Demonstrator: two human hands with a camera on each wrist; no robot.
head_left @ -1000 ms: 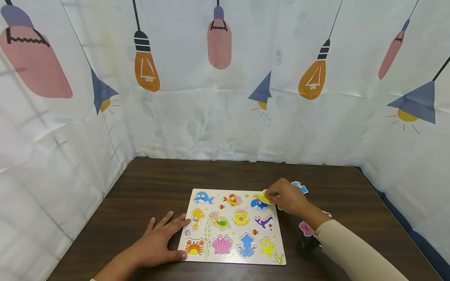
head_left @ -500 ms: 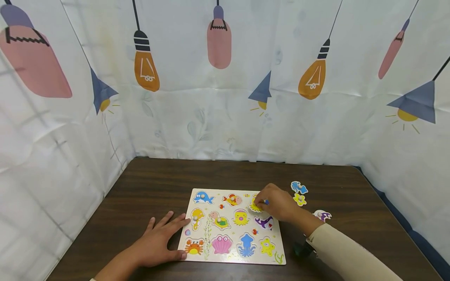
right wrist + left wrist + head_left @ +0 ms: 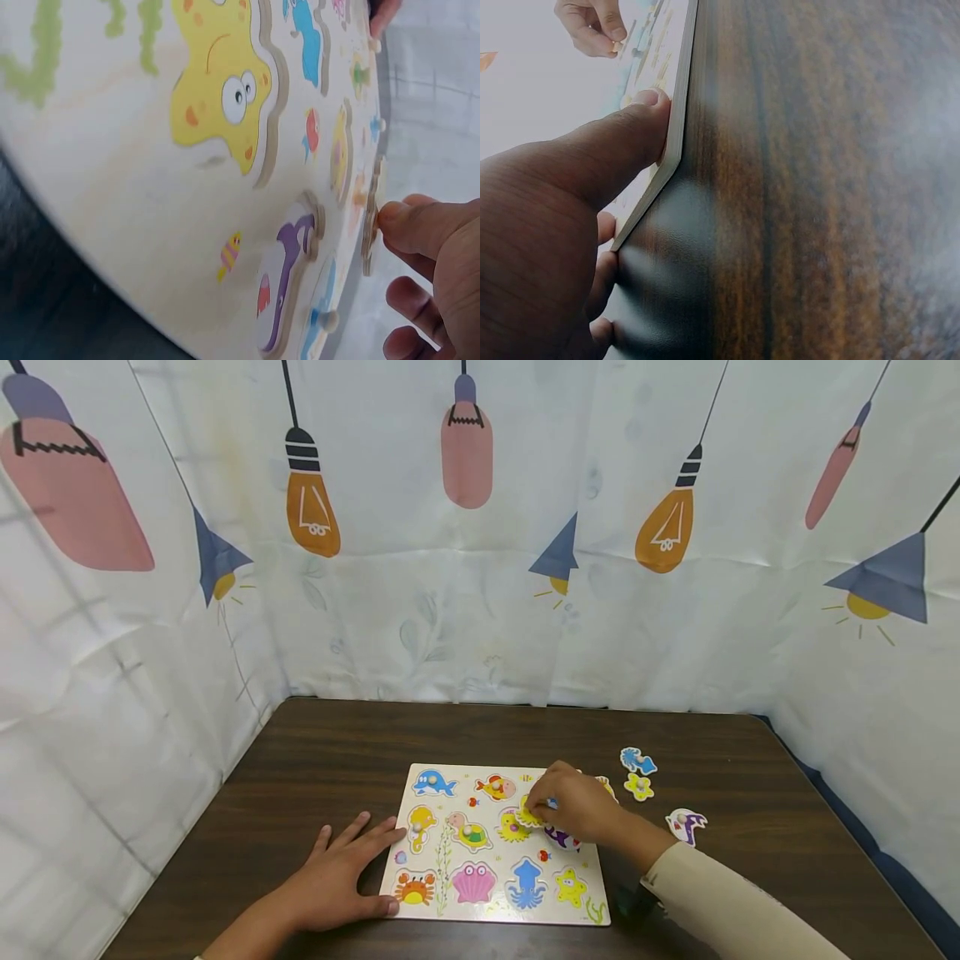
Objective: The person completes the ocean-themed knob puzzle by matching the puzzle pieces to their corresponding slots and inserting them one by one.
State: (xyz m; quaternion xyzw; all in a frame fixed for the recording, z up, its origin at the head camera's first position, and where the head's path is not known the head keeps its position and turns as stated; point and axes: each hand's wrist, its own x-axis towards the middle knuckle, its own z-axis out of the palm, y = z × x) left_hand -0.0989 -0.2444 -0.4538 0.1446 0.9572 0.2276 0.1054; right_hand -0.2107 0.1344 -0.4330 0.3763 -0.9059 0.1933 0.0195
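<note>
A pale puzzle board (image 3: 547,914) with sea-animal shapes lies on the table. My left hand (image 3: 337,877) rests at its left edge, fingers spread, thumb against the board's edge (image 3: 676,135) in the left wrist view. Over the board, my right hand (image 3: 585,814) pinches a yellow puzzle piece (image 3: 527,814) between thumb and fingers. That piece (image 3: 371,232) appears edge-on in the right wrist view, raised above the board. Below and left of it is the yellow octopus recess (image 3: 512,827). The fingers partly hide the piece and the blue whale at the board's upper right.
A blue squid piece (image 3: 636,760), a yellow starfish piece (image 3: 639,787) and a purple whale piece (image 3: 686,827) lie right of the board. Another piece (image 3: 606,787) shows partly behind my right hand. Knobbed pieces, including a blue dolphin-like one (image 3: 433,782), sit in the board.
My right hand has carried the yellow piece left and toward me, from the board's upper right corner to beside the octopus recess. My left hand has stayed put.
</note>
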